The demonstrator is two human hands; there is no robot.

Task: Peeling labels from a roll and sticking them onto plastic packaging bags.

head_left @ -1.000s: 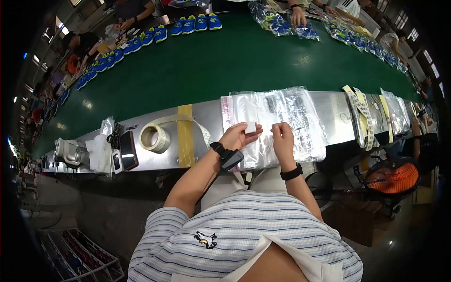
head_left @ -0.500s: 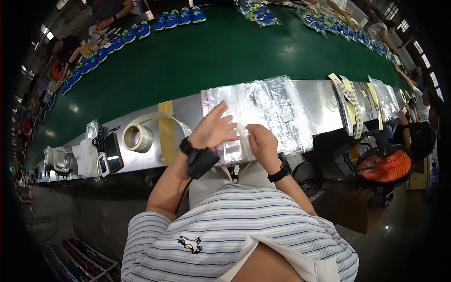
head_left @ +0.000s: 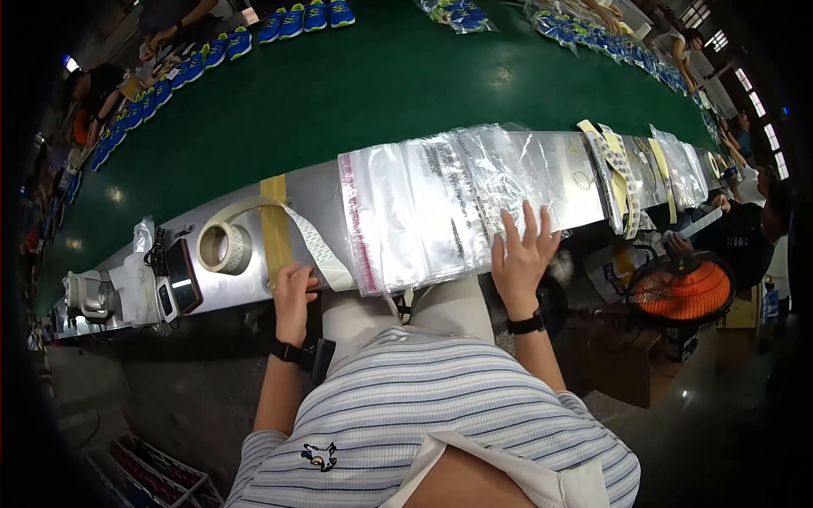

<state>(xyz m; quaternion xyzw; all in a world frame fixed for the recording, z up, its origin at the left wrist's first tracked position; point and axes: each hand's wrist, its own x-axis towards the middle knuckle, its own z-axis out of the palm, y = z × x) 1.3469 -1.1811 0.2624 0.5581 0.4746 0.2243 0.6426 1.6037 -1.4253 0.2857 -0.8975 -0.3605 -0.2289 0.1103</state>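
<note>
A stack of clear plastic bags point(head_left: 406, 216), with a red strip along its left side, lies on the metal ledge in front of me. Over its right front corner, my right hand point(head_left: 523, 261) is open, fingers spread; whether it touches the plastic I cannot tell. At the ledge's front edge, left of the bags, my left hand point(head_left: 292, 298) is loosely bent and open, with nothing visible in it. Close to that hand, a strip of printed labels point(head_left: 318, 241) runs from a label roll point(head_left: 222, 248) toward the bags' lower left corner.
Yellow tape point(head_left: 275, 222) crosses the ledge beside the roll; a phone point(head_left: 183, 275) lies farther left. Label strips point(head_left: 622, 182) are at right. Blue shoes point(head_left: 216, 51) line the green belt point(head_left: 339, 102); bagged ones point(head_left: 584, 38) lie far right. An orange fan point(head_left: 682, 288) stands right, near co-workers.
My hands have moved apart: the left from over the bags to the ledge's edge, the right to the bags' right side with fingers spread. More of the stack shows; the view has shifted slightly.
</note>
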